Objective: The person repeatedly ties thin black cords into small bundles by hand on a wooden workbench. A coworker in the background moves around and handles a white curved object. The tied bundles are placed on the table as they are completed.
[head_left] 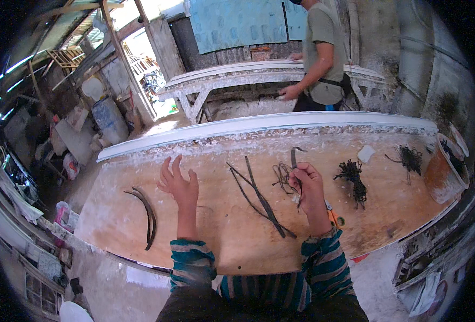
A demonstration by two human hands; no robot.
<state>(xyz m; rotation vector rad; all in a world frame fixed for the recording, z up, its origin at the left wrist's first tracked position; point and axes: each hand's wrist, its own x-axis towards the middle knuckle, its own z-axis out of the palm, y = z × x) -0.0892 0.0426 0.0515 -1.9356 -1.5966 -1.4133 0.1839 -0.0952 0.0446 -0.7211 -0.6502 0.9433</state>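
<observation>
My left hand (178, 182) is raised over the wooden table (216, 236), fingers spread and nothing in them. To its left lie a few curved dark strips (151, 220). My right hand (308, 188) is closed on a thin dark strip (294, 158); one bent end sticks up past the fingers and another dark length hangs below them. Between my hands, long dark strips (259, 199) lie crossed on the table. A loose tangle of thin cord (282, 178) sits just left of my right hand. Orange-handled scissors (334, 216) lie beside my right wrist, partly hidden by it.
To the right are a knotted dark bundle (351, 180), a smaller bundle (411, 158), a white lump (365, 154) and a stained bucket (442, 170). A long white moulding (269, 124) lines the table's far edge. Beyond it, a person (323, 59) stands by another bench (216, 80).
</observation>
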